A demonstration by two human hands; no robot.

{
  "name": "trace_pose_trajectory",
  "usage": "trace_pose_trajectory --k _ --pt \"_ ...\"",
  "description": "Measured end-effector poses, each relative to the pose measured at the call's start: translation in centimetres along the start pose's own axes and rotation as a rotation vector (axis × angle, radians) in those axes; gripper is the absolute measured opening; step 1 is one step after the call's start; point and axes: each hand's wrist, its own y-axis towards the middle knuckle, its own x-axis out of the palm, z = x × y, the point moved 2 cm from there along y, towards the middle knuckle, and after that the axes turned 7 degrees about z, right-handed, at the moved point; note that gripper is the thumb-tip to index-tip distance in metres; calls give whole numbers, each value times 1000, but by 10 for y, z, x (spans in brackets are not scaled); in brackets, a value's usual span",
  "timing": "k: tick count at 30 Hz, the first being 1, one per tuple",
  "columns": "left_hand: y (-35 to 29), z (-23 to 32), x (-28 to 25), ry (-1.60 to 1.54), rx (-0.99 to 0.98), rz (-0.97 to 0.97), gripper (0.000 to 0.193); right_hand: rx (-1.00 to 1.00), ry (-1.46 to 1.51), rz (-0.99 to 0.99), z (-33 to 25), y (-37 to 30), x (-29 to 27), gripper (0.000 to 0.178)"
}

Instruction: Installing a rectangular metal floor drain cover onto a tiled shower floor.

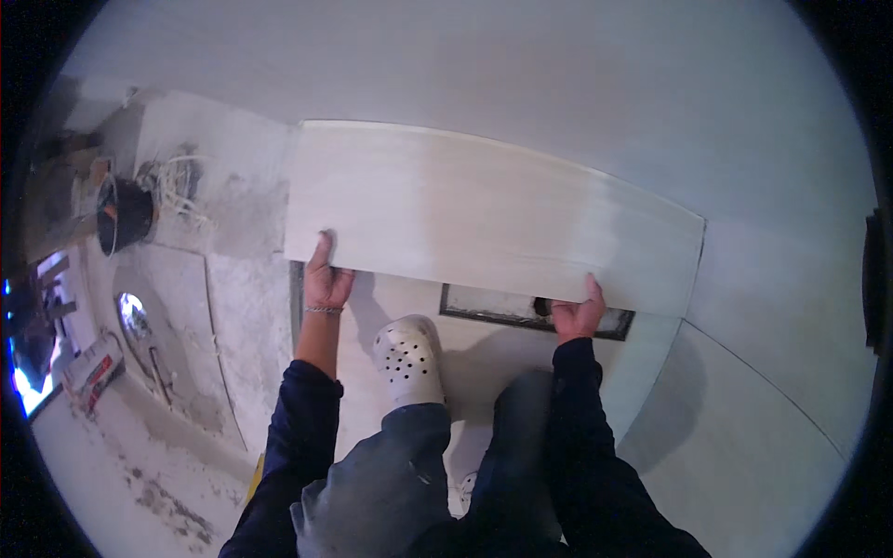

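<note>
A long, pale beige tile (pixel 502 205) spans the space in front of me, its far edge against the light wall. My left hand (pixel 327 282) grips its near edge toward the left end, thumb on top and fingers curled underneath. Farther right, my right hand (pixel 579 314) holds the same edge with the thumb on top; its fingers are partly hidden. Just beneath that edge, near my right hand, a dark-rimmed rectangular opening (pixel 493 304) shows in the pale floor. Part of it is covered by the tile.
My foot in a white clog (pixel 407 361) stands below the tile's near edge. A black bucket (pixel 125 214) with a wire handle is at the far left, beside loose pale cables (pixel 181 181). Lower left lies a red-and-white bag (pixel 93 372) near a dusty ledge. Smooth wall rises on the right.
</note>
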Motion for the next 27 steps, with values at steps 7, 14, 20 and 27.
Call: trace_pose_trajectory --k 7,14,20,27 --pt "-4 -1 17 -57 12 6 34 -69 119 69 24 -31 36 38" --pt "-12 -3 16 -147 55 0 31 -15 4 42 63 -17 56 48" --pt "-51 -35 29 -64 95 52 35 -33 43 0 63 -16 57 54" --pt "-87 -49 48 167 -44 181 68 31 68 -56 68 -5 44 55"
